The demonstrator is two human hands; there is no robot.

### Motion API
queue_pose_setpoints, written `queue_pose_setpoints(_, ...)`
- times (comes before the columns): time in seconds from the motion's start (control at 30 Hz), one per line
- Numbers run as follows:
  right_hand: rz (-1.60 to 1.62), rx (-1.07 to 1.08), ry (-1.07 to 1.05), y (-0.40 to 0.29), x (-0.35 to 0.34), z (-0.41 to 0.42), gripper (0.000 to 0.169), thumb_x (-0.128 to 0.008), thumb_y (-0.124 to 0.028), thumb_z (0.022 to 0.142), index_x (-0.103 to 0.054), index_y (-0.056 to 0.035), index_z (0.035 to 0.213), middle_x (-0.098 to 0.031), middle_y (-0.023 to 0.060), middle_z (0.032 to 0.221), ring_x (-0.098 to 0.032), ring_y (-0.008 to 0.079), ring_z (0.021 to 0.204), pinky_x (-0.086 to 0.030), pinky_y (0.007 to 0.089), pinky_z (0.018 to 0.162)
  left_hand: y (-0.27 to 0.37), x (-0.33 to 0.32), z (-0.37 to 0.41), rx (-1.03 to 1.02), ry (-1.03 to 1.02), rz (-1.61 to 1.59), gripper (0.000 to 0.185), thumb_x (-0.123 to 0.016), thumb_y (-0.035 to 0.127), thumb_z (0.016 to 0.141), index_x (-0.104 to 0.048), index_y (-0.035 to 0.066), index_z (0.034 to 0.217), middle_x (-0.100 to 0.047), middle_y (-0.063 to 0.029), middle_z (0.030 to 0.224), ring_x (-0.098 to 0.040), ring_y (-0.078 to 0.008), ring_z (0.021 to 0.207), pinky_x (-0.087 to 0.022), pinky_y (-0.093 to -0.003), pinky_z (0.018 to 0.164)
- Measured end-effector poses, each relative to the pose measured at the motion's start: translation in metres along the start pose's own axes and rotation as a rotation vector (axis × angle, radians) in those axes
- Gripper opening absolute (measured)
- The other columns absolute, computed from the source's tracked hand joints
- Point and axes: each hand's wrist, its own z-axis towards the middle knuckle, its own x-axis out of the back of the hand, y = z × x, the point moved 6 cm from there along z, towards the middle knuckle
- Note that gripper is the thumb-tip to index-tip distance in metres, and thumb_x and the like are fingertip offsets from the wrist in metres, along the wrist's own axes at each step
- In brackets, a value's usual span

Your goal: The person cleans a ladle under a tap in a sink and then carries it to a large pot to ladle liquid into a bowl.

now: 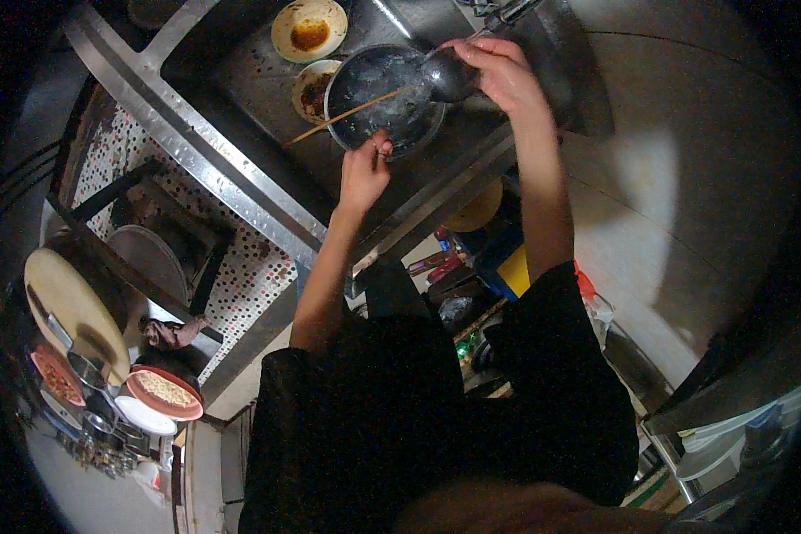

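In a dark sink basin stands a round dark pan [357, 80] with water and whitish foam inside. My left hand [367, 170] is closed on the pan's near rim. A thin wooden stick [350, 117], like a chopstick, lies across the pan and juts out past its left side. My right hand [504, 73] holds a dark, shiny, rounded utensil [444, 75], perhaps a ladle, above the pan's right side. Its handle is hidden by my fingers. Left of the pan are two soiled bowls, a farther bowl [307, 33] and a nearer bowl [312, 93] partly behind the pan.
A metal faucet [507, 13] reaches in above my right hand. The sink's wet steel edge [220, 160] runs along the left. Farther left are a gas stove frame [167, 247], a round wooden board [73, 300] and a pink dish of pale food [165, 390]. A wall [667, 167] rises on the right.
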Motion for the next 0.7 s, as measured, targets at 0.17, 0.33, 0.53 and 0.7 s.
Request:
queue_pose_setpoints(0.17, 0.016, 0.002, 0.046, 0.002, 0.003, 0.004, 0.017, -0.051, -0.003, 0.085, -0.058, 0.0029, 0.099, -0.058, 0.0118, 0.107, -0.056, 0.0159, 0.096, -0.046, 0.0301, 0.085, 0.001, -0.002, -0.002, 0.061, 0.001, -0.091, 0.016, -0.047, 0.017, 0.087, -0.055, 0.003, 0.087, -0.051, -0.0187, 0.064, -0.052, -0.0345, 0.057, -0.042, -0.0354, 0.055)
queue_pose_setpoints(0.33, 0.123, 0.130, -0.033, -0.002, -0.019, -0.003, 0.023, -0.052, 0.002, 0.081, -0.057, 0.0030, 0.104, -0.061, 0.0110, 0.099, -0.057, 0.0172, 0.090, -0.045, 0.0294, 0.083, -0.030, -0.001, -0.002, 0.193, -0.050, -0.296, 0.021, -0.048, 0.021, 0.088, -0.054, 0.002, 0.083, -0.048, -0.0152, 0.061, -0.046, -0.0248, 0.054, -0.040, -0.0303, 0.056)
queue_pose_setpoints(0.53, 0.220, 0.090, 0.157, 0.012, 0.000, 0.006, 0.017, -0.053, 0.000, 0.081, -0.061, 0.0025, 0.097, -0.062, 0.0095, 0.093, -0.059, 0.0174, 0.083, -0.047, 0.0293, 0.079, -0.015, 0.006, 0.007, 0.149, -0.061, -0.214, 0.019, -0.048, 0.019, 0.089, -0.054, 0.002, 0.084, -0.052, -0.0188, 0.065, -0.047, -0.0314, 0.056, -0.040, -0.0313, 0.056)
queue_pose_setpoints(0.7, 0.148, 0.091, 0.346, 0.012, 0.005, 0.011, 0.016, -0.052, -0.006, 0.085, -0.058, 0.0034, 0.096, -0.060, 0.0076, 0.097, -0.056, 0.0141, 0.090, -0.046, 0.0275, 0.082, 0.001, 0.001, 0.005, 0.101, -0.056, -0.128, 0.017, -0.048, 0.018, 0.088, -0.056, 0.003, 0.086, -0.053, -0.0229, 0.069, -0.052, -0.0412, 0.064, -0.042, -0.0386, 0.056)
